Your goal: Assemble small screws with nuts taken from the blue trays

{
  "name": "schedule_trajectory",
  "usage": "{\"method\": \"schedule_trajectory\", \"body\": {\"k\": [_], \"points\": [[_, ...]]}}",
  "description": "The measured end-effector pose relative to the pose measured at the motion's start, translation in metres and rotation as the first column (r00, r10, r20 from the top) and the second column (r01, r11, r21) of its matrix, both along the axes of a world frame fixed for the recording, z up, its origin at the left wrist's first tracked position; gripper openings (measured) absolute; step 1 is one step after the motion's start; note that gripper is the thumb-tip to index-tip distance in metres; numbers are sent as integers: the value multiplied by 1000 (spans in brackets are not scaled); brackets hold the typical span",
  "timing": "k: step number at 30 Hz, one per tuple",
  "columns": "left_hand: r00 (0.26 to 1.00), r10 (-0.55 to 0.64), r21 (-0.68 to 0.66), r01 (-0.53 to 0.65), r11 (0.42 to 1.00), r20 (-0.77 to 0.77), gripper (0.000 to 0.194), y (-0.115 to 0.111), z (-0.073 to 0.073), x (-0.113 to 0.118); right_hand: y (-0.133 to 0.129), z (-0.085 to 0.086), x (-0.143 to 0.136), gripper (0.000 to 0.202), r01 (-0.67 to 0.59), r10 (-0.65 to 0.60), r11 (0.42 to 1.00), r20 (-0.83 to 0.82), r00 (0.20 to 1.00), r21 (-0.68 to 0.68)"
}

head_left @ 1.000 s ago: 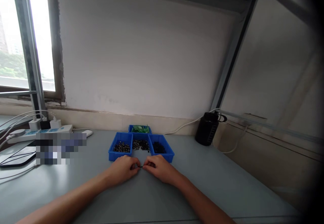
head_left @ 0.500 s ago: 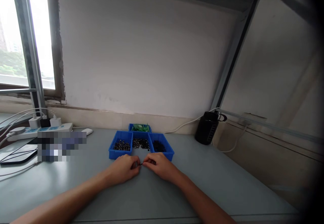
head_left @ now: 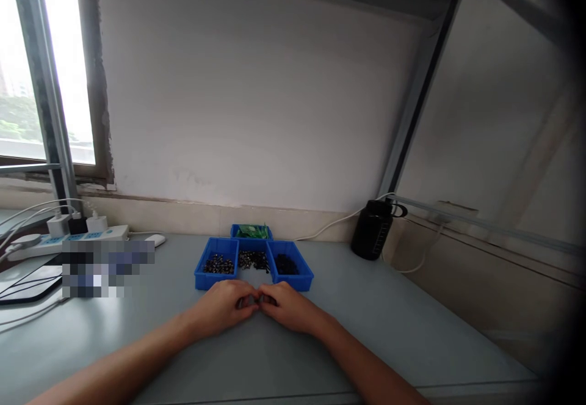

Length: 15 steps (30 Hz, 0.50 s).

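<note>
My left hand [head_left: 225, 308] and my right hand [head_left: 293, 307] meet fingertip to fingertip above the grey table, both in a pinch. What sits between the fingertips is too small and hidden to name. Just beyond my left hand is a blue bin [head_left: 199, 278] with small metallic parts [head_left: 218, 264]. Behind my right hand, another blue bin [head_left: 304, 282] holds small black parts [head_left: 286, 264]. Between these two, dark and metallic pieces [head_left: 254, 260] lie in a middle blue bin. A fourth bin at the back contains green packets [head_left: 251, 231].
A black bottle [head_left: 372, 230] stands at the back right by a white cable. On the left are a power strip [head_left: 116, 232] with plugs, a white mouse [head_left: 158, 240], a dark flat device [head_left: 32, 283] and a blurred-out patch. A metal frame post rises at each side.
My hands have come together, so the fingertips now touch and the thin dark piece that showed between them is hidden. The view has shifted slightly.
</note>
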<state>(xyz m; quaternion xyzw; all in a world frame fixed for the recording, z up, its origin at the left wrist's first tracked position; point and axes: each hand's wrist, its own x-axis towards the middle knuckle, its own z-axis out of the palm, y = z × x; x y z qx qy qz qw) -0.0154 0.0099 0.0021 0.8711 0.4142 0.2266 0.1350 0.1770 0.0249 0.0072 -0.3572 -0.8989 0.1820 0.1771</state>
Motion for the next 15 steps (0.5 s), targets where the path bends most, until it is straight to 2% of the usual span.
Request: {"method": "schedule_trajectory", "body": {"k": [6, 10, 15], "points": [[988, 98, -23, -102, 995, -121, 18, -2, 5, -1, 2, 3, 1, 13, 39, -39, 999, -1, 999, -3], [980, 61, 21, -59, 998, -188, 18, -3, -1, -1, -1, 2, -1, 14, 14, -13, 999, -31, 999, 31], [984, 28, 21, -25, 999, -176, 17, -3, -6, 1, -8, 2, -3, 13, -15, 20, 997, -59, 998, 81]]}}
